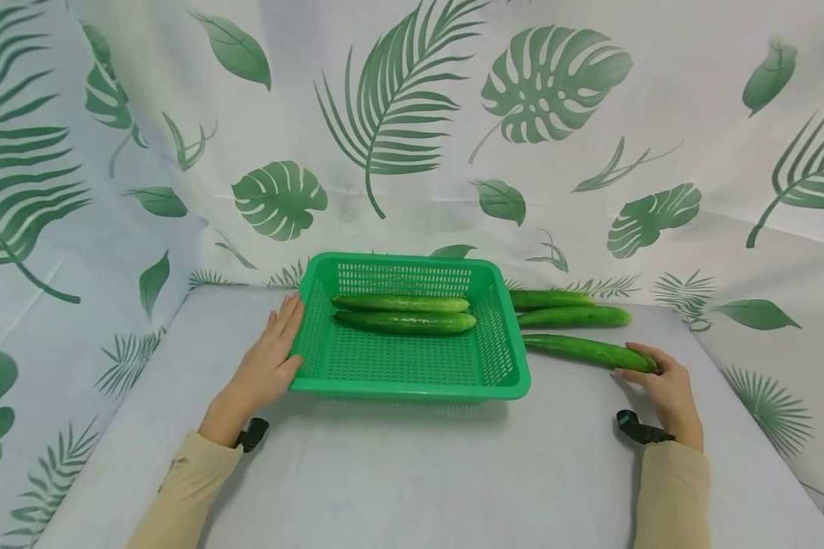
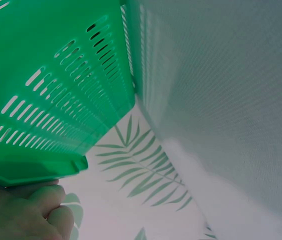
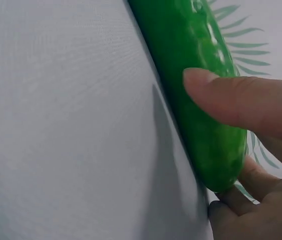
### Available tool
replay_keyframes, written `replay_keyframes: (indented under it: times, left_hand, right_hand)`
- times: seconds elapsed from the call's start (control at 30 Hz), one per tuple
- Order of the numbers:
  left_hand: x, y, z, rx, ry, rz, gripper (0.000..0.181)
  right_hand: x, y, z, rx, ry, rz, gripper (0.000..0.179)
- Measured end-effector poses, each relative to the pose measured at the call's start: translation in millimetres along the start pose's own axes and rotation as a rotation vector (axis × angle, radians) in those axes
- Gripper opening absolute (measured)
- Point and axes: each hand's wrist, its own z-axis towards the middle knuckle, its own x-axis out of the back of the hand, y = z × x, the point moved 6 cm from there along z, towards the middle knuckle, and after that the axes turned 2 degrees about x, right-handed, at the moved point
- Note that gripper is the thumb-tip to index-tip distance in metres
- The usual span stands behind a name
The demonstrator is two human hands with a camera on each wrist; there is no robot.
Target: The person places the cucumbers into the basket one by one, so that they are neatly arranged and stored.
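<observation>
Judging by where things lie, you look partway through the work: two cucumbers (image 1: 405,323) sit side by side in the far half of the green basket (image 1: 412,390), with room in front of them. Three are outside, to the basket's right: a front cucumber (image 1: 580,348), which you have hold of, and a rear pair (image 1: 577,316) lying behind it, untouched, their left ends hidden by the basket. If those outside belong with the two inside, three are left to go in, the one in your grip included.

Your right hand (image 1: 673,389) pinches the front cucumber at its right end. In the right wrist view your thumb lies across the near side, while your other fingers come round behind the tip. The far end points at the basket's right side, just beside it; whether they touch, or whether the cucumber rests its full weight on the table (image 1: 412,473), you cannot tell from here. Your left hand (image 1: 271,358) lays fairly straight fingers against the basket's left side, with no cucumber in them
</observation>
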Motion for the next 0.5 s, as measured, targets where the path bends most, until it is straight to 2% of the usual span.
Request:
replay_keyframes:
  times: [0.17,0.5]
  left_hand:
    - [-0.9,-0.3,1.2,0.0,0.003,0.007,0.075]
    - [1.0,1.2,1.1,0.012,-0.006,0.001,0.074]
  right_hand:
    - [-0.3,2.2,0.1,-0.001,-0.002,0.013,0.074]
    - [-0.4,1.1,0.8,-0.002,0.041,-0.04,0.068]
